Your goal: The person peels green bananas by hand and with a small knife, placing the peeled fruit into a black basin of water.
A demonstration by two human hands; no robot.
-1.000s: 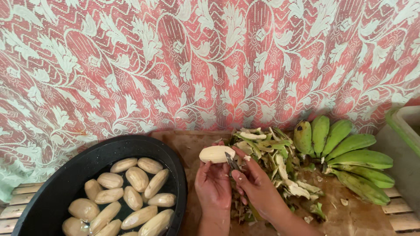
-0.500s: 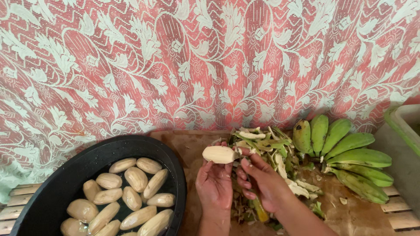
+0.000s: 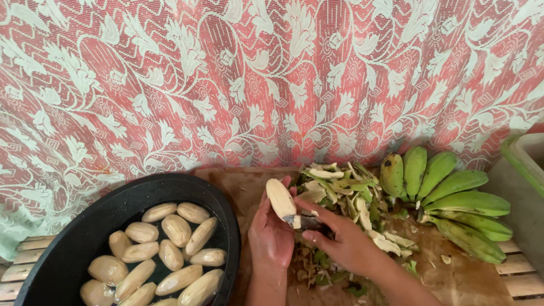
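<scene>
Left hand [image 3: 272, 235] grips pale peeled banana [image 3: 281, 198] | right hand [image 3: 340, 241] clenches small knife [image 3: 309, 221] at its base | black basin [image 3: 68, 249] left of fingers holds many peeled | green unpeeled bunch [image 3: 447, 195] right remains

A red lace curtain [image 3: 272, 79] with a white pattern of leaves and flowers fills the whole far side of the scene, hanging from the top edge down to the bench [image 3: 470, 277]. Its lower left corner looks paler, fading toward a greenish white. The bench is built of pale wooden slats, with gaps showing between them at the near left and near right. A brown wooden board [image 3: 238, 184] lies across its middle, its far edge touching the foot of the curtain. At the far right stands a grey container with a green rim [image 3: 524, 164], cut off by the edge of the view. The light is soft and even, without hard shadows.
</scene>
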